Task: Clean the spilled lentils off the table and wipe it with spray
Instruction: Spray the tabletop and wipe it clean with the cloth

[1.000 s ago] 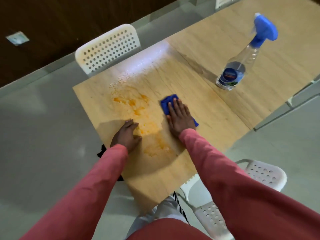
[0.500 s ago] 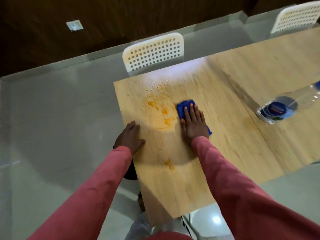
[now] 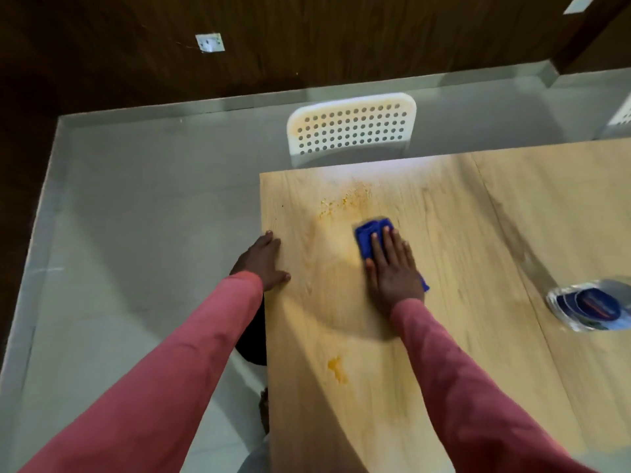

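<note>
We press the soft, limp cloth [image 3: 370,238] flat under our right hand [image 3: 392,268], fingers straight, near the table's [image 3: 444,233] far-left corner. Our left hand [image 3: 264,261] rests open on the left edge.

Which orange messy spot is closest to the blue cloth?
The speckled orange patch just beyond the blue cloth, toward the white chair. The other orange blob sits alone, much nearer the person, well behind the right hand pressing the cloth.
</note>
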